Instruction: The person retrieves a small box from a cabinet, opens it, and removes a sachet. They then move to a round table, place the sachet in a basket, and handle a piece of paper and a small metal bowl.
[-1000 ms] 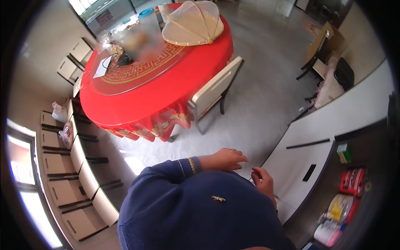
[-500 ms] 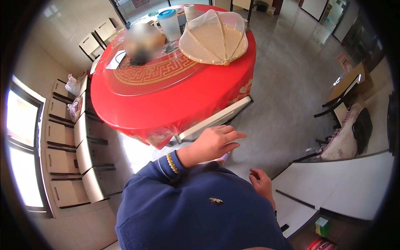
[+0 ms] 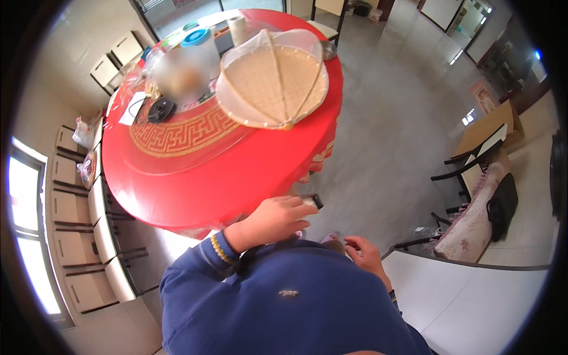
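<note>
My left hand (image 3: 273,221), palm down with a yellow-edged cuff at the wrist, is held out in front of my body. Its fingers are loosely stretched toward the right with the thumb apart, and nothing shows in them. Just beyond them appears a dark-edged corner of a cream chair back (image 3: 309,203); the hand hides the rest, and I cannot tell whether they touch. My right hand (image 3: 365,254) hangs lower at my right side, fingers slightly bent and apart, holding nothing visible. Ahead stands a round table (image 3: 195,198) with a red cloth.
On the table are a mesh-covered woven food cover (image 3: 275,80), a blue-lidded jug (image 3: 198,40), a paper roll (image 3: 236,29) and a black round object (image 3: 161,110). Cream chairs (image 3: 74,207) line the left wall. At right are a white surface (image 3: 461,290) and a patterned ironing-board-like piece (image 3: 467,228).
My view has shifted, so the table sits further left and lower. The chair corner now appears much closer to my left hand, which is lower and further left. My right hand is slightly lower.
</note>
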Motion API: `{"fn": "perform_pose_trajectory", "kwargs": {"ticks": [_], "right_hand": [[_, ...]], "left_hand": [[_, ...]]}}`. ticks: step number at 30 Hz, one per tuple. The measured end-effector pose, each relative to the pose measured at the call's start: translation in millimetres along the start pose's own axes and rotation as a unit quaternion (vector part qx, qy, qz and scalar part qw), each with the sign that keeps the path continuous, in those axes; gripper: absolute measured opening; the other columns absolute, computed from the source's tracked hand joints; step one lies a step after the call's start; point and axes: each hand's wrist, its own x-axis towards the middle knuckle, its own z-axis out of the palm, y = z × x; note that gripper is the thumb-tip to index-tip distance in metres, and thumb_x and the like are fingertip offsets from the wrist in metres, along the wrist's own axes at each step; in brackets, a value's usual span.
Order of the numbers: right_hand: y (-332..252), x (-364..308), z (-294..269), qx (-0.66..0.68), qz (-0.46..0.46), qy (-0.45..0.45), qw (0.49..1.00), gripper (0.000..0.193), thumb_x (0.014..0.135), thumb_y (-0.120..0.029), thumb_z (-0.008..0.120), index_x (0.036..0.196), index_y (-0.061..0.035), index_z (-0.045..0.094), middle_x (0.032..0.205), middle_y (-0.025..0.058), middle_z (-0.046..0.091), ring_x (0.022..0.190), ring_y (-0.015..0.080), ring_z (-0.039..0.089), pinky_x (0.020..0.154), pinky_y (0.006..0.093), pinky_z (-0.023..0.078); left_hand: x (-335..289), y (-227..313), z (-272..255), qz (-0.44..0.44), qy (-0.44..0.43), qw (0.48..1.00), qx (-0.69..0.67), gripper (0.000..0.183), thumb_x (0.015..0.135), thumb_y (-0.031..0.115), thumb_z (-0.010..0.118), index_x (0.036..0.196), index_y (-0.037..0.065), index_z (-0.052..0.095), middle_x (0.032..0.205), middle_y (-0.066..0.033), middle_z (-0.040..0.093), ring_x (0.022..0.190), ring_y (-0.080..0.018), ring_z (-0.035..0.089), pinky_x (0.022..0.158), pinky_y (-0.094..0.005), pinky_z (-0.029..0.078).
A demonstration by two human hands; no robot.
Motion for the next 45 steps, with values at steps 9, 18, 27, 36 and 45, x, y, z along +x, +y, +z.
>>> {"fn": "perform_pose_trajectory", "kwargs": {"ticks": [9, 18, 27, 36, 45], "right_hand": [[58, 79, -125, -0.019, -0.024, -0.015, 0.999, 0.022, 0.089, -0.017, 0.067, 0.110, -0.0102, 0.066, 0.097, 0.0103, 0.068, 0.086, 0.0241, 0.068, 0.076, 0.0328, 0.053], [144, 114, -257, -0.020, -0.019, 0.027, 0.999, 0.023, 0.088, -0.016, 0.067, 0.110, -0.0073, 0.065, 0.094, 0.0107, 0.068, 0.084, 0.0233, 0.068, 0.075, 0.0327, 0.053], [148, 202, -286, -0.011, -0.053, -0.066, 0.996, 0.022, 0.088, -0.016, 0.067, 0.108, -0.0088, 0.065, 0.093, 0.0094, 0.068, 0.083, 0.0235, 0.068, 0.073, 0.0337, 0.054], [109, 352, -297, -0.060, -0.127, -0.126, 0.982, 0.022, 0.088, -0.016, 0.067, 0.108, -0.0090, 0.066, 0.093, 0.0087, 0.068, 0.082, 0.0237, 0.067, 0.071, 0.0347, 0.053], [67, 499, -296, -0.042, -0.137, -0.166, 0.976, 0.021, 0.089, -0.017, 0.067, 0.108, -0.0082, 0.066, 0.091, 0.0078, 0.067, 0.082, 0.0219, 0.067, 0.073, 0.0324, 0.053]], "left_hand": [[128, -8, 21, -0.103, -0.025, 0.992, 0.066, 0.031, 0.081, 0.017, 0.070, 0.111, 0.011, 0.062, 0.095, -0.0116, 0.064, 0.090, -0.0311, 0.063, 0.076, -0.0416, 0.052], [264, 10, 72, -0.096, 0.052, 0.993, 0.055, 0.029, 0.083, 0.012, 0.071, 0.111, 0.011, 0.067, 0.097, -0.0104, 0.066, 0.086, -0.0277, 0.065, 0.075, -0.0368, 0.054], [245, -112, -5, -0.338, 0.498, 0.787, 0.134, 0.031, 0.087, 0.020, 0.072, 0.116, 0.010, 0.068, 0.100, -0.0087, 0.067, 0.081, -0.0181, 0.063, 0.075, -0.0329, 0.052], [253, -218, -75, -0.483, 0.479, 0.634, 0.370, 0.058, 0.087, 0.047, 0.068, 0.121, 0.001, 0.060, 0.110, -0.0211, 0.059, 0.106, -0.0356, 0.055, 0.092, -0.0438, 0.043], [317, -235, -104, -0.510, 0.495, 0.635, 0.302, 0.027, 0.092, 0.030, 0.065, 0.102, 0.005, 0.070, 0.090, -0.0138, 0.066, 0.084, -0.0316, 0.063, 0.075, -0.0385, 0.049]]}}
